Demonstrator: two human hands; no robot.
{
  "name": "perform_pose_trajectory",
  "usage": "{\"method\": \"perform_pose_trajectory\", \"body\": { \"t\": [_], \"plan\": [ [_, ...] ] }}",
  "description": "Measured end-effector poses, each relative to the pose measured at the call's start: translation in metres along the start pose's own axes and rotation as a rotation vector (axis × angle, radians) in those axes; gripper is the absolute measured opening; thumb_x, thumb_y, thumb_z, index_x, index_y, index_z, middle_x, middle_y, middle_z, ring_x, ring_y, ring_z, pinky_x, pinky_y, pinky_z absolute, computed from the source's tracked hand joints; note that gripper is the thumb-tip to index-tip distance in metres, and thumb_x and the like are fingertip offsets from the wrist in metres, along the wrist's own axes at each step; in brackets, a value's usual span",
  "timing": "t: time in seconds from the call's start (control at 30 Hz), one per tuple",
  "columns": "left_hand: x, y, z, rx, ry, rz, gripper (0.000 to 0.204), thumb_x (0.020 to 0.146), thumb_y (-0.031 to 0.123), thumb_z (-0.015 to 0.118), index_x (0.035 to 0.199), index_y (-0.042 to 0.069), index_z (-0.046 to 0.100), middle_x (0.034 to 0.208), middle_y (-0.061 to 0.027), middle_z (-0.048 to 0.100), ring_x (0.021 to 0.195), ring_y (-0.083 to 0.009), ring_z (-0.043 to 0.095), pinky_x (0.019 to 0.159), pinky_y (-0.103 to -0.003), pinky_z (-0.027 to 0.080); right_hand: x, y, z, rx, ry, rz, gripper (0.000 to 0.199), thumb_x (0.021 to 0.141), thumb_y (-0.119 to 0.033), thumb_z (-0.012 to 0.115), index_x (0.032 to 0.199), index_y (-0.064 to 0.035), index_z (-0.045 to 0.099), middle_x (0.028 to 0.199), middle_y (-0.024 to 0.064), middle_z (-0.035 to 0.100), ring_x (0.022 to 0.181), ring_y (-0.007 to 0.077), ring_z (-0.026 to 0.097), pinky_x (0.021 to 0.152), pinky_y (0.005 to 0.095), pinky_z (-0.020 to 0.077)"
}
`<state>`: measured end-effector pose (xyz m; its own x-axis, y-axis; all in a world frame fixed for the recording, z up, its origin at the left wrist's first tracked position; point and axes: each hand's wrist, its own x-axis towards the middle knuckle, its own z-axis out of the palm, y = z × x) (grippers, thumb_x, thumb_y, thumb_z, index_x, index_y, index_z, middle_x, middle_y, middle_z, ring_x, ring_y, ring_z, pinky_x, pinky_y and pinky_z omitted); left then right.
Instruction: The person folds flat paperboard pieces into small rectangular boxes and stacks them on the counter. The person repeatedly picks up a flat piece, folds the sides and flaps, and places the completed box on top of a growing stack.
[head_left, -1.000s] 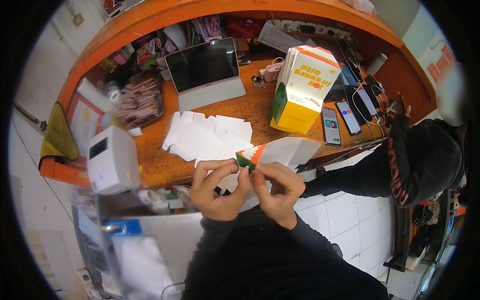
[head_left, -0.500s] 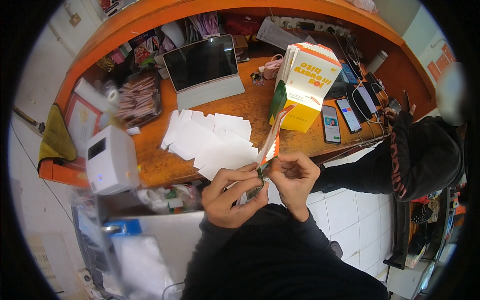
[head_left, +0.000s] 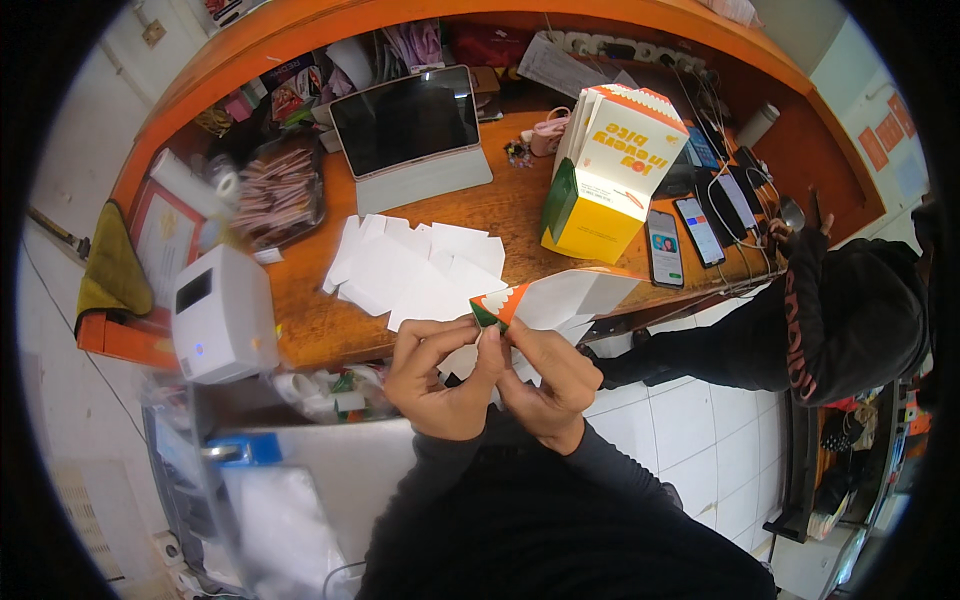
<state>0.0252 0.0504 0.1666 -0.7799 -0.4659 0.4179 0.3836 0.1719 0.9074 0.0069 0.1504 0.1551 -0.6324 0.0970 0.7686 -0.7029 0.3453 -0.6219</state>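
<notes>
My left hand (head_left: 441,378) and my right hand (head_left: 548,386) come together in front of my body, just off the counter's near edge. Both pinch the green and orange corner of a cardboard food box (head_left: 572,297). Its plain white inside faces up, and one long panel spreads out to the right. Part of the box below my fingers is hidden by my hands. Beyond it stand yellow, white and green food boxes (head_left: 592,225), opened out and nested in a stack. Flat white cardboard blanks (head_left: 415,265) lie in a loose pile left of the held box.
On the wooden counter (head_left: 330,330) are a tablet (head_left: 408,122) on a stand, a tray of small packets (head_left: 280,190), a white label printer (head_left: 222,315) and phones (head_left: 665,250) with cables. At the right, another person's dark sleeve (head_left: 805,320) reaches toward the counter.
The held box has turned from edge-on to spread open, its white inside now showing. Both hands have shifted slightly left, fingertips now closer together at the box's corner.
</notes>
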Motion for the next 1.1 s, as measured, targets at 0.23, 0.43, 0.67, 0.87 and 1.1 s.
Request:
{"method": "perform_pose_trajectory", "body": {
  "t": [0.23, 0.43, 0.67, 0.87, 1.1],
  "plan": [
    [0.003, 0.007, 0.001, 0.044, -0.191, 0.223, 0.027, 0.080, 0.001, 0.076, 0.107, -0.001, 0.072, 0.104, -0.0148, 0.060, 0.104, -0.0286, 0.066, 0.088, -0.034, 0.052, 0.003, 0.001, -0.004, 0.068, -0.049, 0.075, 0.041, 0.073, 0.008, 0.072, 0.113, 0.0013, 0.069, 0.093, 0.0167, 0.069, 0.079, 0.0196, 0.070, 0.069, 0.0245, 0.0536],
    [0.018, 0.010, -0.007, 0.061, -0.209, 0.065, 0.028, 0.082, 0.008, 0.077, 0.107, -0.003, 0.069, 0.115, -0.0131, 0.057, 0.099, -0.0238, 0.067, 0.068, -0.027, 0.055, 0.003, -0.004, -0.014, 0.604, -0.196, 0.381, 0.045, 0.083, 0.011, 0.053, 0.127, 0.0029, 0.060, 0.129, 0.0191, 0.055, 0.101, 0.0235, 0.066, 0.084, 0.0309, 0.0534],
    [0.017, 0.001, -0.015, -0.262, -0.320, -0.282, 0.028, 0.091, 0.014, 0.069, 0.109, -0.005, 0.059, 0.099, -0.0076, 0.058, 0.091, -0.0165, 0.065, 0.062, -0.027, 0.062, 0.014, -0.010, -0.030, 0.430, -0.505, 0.358, 0.053, 0.076, 0.009, 0.059, 0.128, 0.0012, 0.057, 0.129, 0.0235, 0.054, 0.107, 0.0294, 0.062, 0.087, 0.0327, 0.0501],
    [0.020, 0.003, -0.026, -0.075, -0.164, -0.233, 0.021, 0.095, 0.015, 0.064, 0.105, -0.003, 0.057, 0.093, -0.0076, 0.062, 0.079, -0.0121, 0.064, 0.057, -0.025, 0.060, 0.026, -0.006, -0.034, -0.390, -0.036, 0.067, 0.050, 0.076, -0.001, 0.073, 0.121, -0.0028, 0.052, 0.116, 0.0149, 0.051, 0.102, 0.0258, 0.058, 0.086, 0.0342, 0.0471],
    [0.025, 0.001, -0.021, 0.115, -0.147, 0.016, 0.034, 0.086, 0.008, 0.073, 0.111, 0.001, 0.050, 0.107, -0.0079, 0.054, 0.085, -0.0112, 0.055, 0.063, -0.024, 0.052, 0.027, 0.005, -0.043, 0.072, -0.254, 0.051, 0.037, 0.075, 0.014, 0.060, 0.107, -0.0010, 0.068, 0.102, 0.0136, 0.067, 0.093, 0.0273, 0.067, 0.082, 0.0342, 0.0527]
  ]
}}
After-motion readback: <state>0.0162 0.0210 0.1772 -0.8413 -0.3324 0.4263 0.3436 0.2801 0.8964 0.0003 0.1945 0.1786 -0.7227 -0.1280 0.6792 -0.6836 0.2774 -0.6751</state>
